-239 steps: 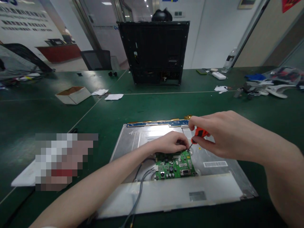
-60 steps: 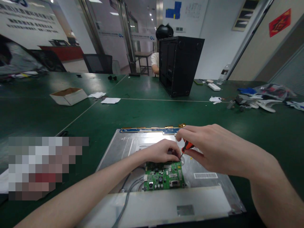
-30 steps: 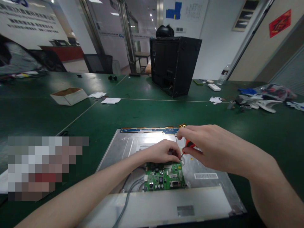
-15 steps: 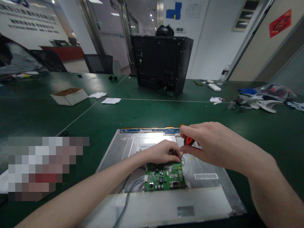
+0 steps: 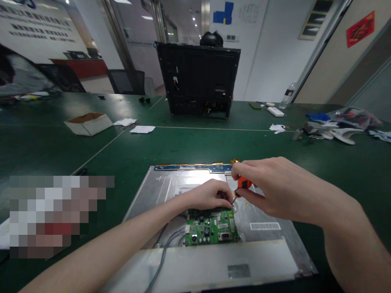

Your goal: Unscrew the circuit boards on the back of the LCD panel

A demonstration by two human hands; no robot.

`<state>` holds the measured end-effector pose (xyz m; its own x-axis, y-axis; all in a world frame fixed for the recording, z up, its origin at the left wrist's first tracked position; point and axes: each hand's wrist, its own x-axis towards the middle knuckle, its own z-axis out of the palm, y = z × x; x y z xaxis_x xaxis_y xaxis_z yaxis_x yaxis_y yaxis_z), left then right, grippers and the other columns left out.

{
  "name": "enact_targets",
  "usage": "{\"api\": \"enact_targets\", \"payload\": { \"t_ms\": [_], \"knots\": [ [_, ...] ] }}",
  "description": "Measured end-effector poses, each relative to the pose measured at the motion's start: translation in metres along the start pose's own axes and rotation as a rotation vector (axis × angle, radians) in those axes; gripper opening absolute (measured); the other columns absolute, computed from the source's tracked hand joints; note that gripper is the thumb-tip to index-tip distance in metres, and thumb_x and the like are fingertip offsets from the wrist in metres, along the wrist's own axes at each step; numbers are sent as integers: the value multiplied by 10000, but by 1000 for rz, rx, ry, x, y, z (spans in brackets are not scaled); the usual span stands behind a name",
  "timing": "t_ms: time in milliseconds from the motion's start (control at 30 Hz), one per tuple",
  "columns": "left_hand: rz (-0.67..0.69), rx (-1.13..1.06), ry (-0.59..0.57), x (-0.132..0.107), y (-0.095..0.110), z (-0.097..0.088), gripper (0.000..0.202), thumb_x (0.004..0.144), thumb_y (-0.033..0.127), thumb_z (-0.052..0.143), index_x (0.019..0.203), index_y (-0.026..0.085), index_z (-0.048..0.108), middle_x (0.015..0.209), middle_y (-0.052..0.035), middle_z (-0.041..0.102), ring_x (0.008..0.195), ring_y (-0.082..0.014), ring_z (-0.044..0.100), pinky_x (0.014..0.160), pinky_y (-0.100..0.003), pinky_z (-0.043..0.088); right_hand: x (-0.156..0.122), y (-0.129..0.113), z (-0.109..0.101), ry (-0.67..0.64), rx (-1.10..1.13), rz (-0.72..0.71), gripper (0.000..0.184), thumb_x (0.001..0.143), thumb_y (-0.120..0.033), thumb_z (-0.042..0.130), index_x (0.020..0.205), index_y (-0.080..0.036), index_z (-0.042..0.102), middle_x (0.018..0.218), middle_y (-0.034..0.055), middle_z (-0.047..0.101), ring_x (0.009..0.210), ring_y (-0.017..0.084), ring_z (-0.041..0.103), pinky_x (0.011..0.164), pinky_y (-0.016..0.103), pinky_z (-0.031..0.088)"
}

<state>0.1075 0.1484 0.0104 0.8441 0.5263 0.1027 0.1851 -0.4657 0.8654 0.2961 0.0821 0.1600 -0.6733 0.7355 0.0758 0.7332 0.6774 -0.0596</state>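
Note:
My right hand [image 5: 275, 191] is closed around the red and black handle of a screwdriver [image 5: 244, 183]. Its thin shaft slants down to the upper right corner of a green circuit board [image 5: 210, 228]. My left hand [image 5: 212, 194] rests at the board's upper edge, fingers curled and pinched beside the screwdriver tip; what they hold, if anything, is hidden. The board lies on the metal back of a display panel [image 5: 265, 244], which is flat on the table. Grey cables [image 5: 165, 254] run from the board's left side, and a narrow blue board [image 5: 189, 167] lines the panel's far edge.
Across the green table [image 5: 198, 144] stands a black monitor housing [image 5: 201, 77]. An open box [image 5: 89, 124] and papers [image 5: 142, 129] lie at left. Bagged items [image 5: 354, 118], a white device [image 5: 275, 112] and a bottle [image 5: 287, 95] are at right. A pixelated patch covers the lower left.
The black housing at the back has turned to face me more squarely and shifted left. My right hand has moved slightly right, showing more of the screwdriver handle. My left hand stays put.

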Motion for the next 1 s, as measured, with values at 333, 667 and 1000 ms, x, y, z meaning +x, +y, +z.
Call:
{"api": "enact_targets", "payload": {
  "t_ms": [333,667,1000],
  "knots": [
    [1,29,-9,0,5,-1,30,823,159,738,810,159,712,765,4,690,715,-142,624,683,-237,477,3,-2,0,-32,-76,42,115,913,-291,599,830,-223,556,719,-3,660,581,164,555,509,274,229],
    [-6,-2,-42,1,3,-1,58,824,109,719,863,149,732,809,-11,718,750,-148,644,705,-234,487,2,-1,-1,-44,-49,26,31,893,-220,597,873,-213,575,799,6,688,626,156,591,521,267,255],
    [-1,-4,-26,1,6,-3,35,816,120,729,820,154,721,775,-1,704,732,-148,635,699,-236,474,2,0,0,-46,-53,49,66,877,-254,630,854,-224,575,813,2,687,636,171,588,516,268,252]
  ]
}}
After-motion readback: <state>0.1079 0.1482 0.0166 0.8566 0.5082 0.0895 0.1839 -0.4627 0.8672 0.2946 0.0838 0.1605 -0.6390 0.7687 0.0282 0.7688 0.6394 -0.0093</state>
